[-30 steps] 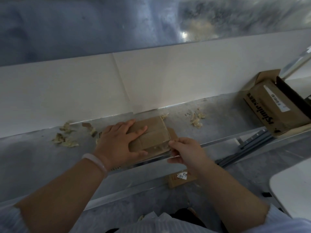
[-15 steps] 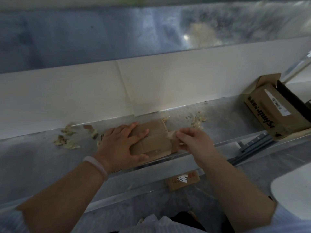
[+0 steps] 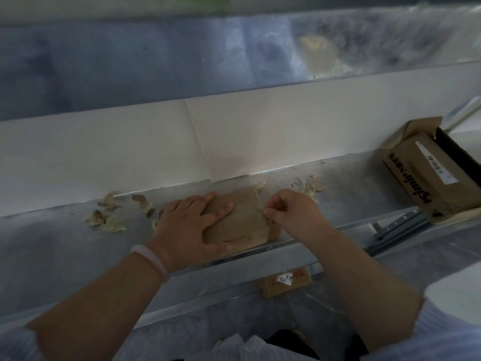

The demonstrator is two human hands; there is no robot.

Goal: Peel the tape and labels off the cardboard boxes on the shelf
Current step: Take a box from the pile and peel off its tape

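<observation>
I press my left hand (image 3: 187,225) flat on the box (image 3: 242,225), my right hand (image 3: 291,209) pinches tape (image 3: 260,204) — scraps (image 3: 106,220) are off, right box (image 3: 429,183) not yet done.

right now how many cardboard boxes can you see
3. One flat box on the shelf under the left hand; one larger printed box at the shelf's right end; one small labelled box below the shelf's front edge. More may lie out of frame.

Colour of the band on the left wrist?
Pale whitish-pink, plain; the band shows best in the head view.
</observation>
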